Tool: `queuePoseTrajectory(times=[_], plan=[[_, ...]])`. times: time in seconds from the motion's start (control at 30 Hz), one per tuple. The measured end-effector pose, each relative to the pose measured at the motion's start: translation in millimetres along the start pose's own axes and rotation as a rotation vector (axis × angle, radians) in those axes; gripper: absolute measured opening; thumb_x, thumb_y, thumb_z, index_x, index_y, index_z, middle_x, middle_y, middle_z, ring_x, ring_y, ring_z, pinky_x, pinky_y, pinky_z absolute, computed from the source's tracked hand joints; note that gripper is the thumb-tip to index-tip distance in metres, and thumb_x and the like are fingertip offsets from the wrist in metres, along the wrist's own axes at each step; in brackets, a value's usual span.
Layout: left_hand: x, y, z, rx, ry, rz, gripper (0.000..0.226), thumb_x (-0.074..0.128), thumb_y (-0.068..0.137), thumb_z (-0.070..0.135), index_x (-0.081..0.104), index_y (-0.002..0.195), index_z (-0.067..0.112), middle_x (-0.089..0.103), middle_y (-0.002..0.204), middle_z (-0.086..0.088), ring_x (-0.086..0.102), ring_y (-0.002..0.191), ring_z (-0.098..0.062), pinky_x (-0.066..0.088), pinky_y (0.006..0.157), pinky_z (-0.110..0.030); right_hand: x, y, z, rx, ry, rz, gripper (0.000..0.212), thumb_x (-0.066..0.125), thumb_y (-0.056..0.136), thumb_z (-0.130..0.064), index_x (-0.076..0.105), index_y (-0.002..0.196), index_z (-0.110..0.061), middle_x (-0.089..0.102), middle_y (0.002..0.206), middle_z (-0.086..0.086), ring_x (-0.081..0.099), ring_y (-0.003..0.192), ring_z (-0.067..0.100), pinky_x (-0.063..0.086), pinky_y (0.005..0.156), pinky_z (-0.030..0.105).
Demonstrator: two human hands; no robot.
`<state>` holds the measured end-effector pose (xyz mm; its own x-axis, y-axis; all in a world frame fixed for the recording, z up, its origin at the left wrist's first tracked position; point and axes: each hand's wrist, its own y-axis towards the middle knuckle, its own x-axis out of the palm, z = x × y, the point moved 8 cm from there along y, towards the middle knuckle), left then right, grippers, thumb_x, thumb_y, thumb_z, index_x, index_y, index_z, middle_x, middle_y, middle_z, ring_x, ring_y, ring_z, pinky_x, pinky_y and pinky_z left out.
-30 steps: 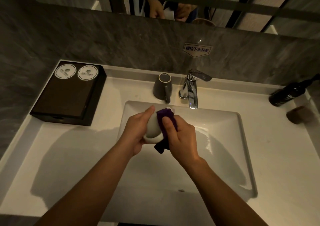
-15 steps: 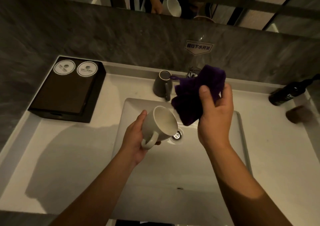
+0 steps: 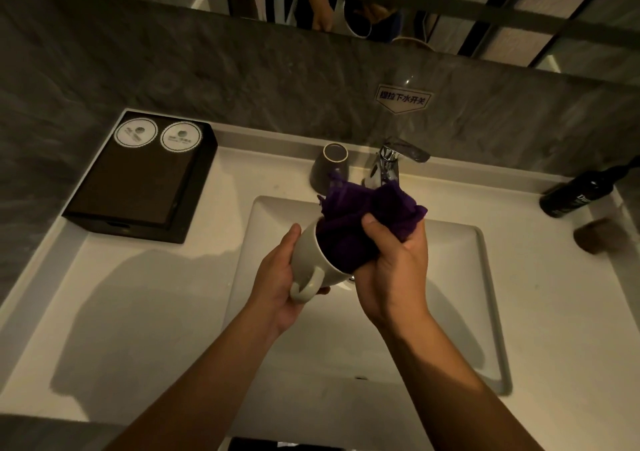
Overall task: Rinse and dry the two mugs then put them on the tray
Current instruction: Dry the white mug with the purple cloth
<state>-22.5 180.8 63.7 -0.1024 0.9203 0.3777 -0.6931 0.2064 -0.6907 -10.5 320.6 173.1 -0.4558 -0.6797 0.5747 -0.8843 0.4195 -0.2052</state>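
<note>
Over the sink [image 3: 450, 312], our left hand [image 3: 277, 281] grips the white mug [image 3: 311, 260]; right hand [image 3: 394, 263] pinches the purple cloth [image 3: 363, 218] stuffed inside it.

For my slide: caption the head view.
Left hand holds white mug; right hand stuffs purple cloth inside, over sink.

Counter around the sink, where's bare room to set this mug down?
Counter is bare left of the basin, in front of the tray, and right of the basin before the bottle. Crowded behind: grey mug beside the faucet.
</note>
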Motion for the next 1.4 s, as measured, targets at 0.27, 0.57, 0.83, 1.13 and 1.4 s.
queuePoseTrajectory(times=[0.27,0.57,0.83,1.13,1.4], plan=[[1.7,0.9,5.0,0.042,-0.042,-0.049,0.048,0.056,0.095,0.06,0.075,0.118,0.022,0.074,0.117,-0.017,0.071,0.096,-0.031,0.057,0.063,-0.038,3.1,3.0,2.4,0.048,-0.202,-0.022,0.041,0.054,0.092,0.014,0.067,0.109,-0.022,0.077,0.105,0.004,0.07,0.109,0.026,0.056,0.101,0.048],[-12.6,5.8,21.0,0.146,-0.058,-0.039,0.047,0.064,0.09,0.059,0.072,0.123,0.026,0.068,0.128,-0.019,0.066,0.114,-0.039,0.057,0.076,-0.044,15.1,-0.2,-15.0,-0.095,-1.172,-0.534,0.03,0.064,0.09,-0.024,0.068,0.121,-0.025,0.067,0.113,-0.006,0.064,0.103,0.012,0.055,0.086,0.028],[-13.3,-29.0,55.5,0.72,0.273,0.178,0.05,0.061,0.082,0.061,0.07,0.114,0.024,0.068,0.112,0.016,0.066,0.105,-0.011,0.059,0.072,-0.024,17.5,-7.6,2.5,0.096,-1.11,-0.387,0.016,0.056,0.096,-0.011,0.072,0.098,-0.014,0.072,0.092,0.006,0.063,0.081,0.017,0.052,0.074,0.039],[-22.7,-46.2,68.4,1.075,0.427,0.257,0.061,0.055,0.089,0.072,0.061,0.119,0.018,0.062,0.116,0.0,0.063,0.106,-0.007,0.054,0.081,-0.016,5.3,-16.6,20.6,0.363,-0.458,-0.209,0.004,0.061,0.1,-0.011,0.058,0.103,-0.009,0.067,0.1,0.012,0.064,0.09,0.019,0.057,0.078,0.026],[-20.8,-42.5,63.0,1.137,0.473,0.245,0.052,0.064,0.089,0.06,0.061,0.115,0.015,0.061,0.114,-0.006,0.063,0.104,-0.01,0.054,0.084,-0.019,6.2,-19.7,27.4,0.263,-0.82,-0.322,0.02,0.053,0.103,-0.036,0.066,0.096,-0.024,0.066,0.094,0.0,0.057,0.088,0.013,0.05,0.086,0.04]])
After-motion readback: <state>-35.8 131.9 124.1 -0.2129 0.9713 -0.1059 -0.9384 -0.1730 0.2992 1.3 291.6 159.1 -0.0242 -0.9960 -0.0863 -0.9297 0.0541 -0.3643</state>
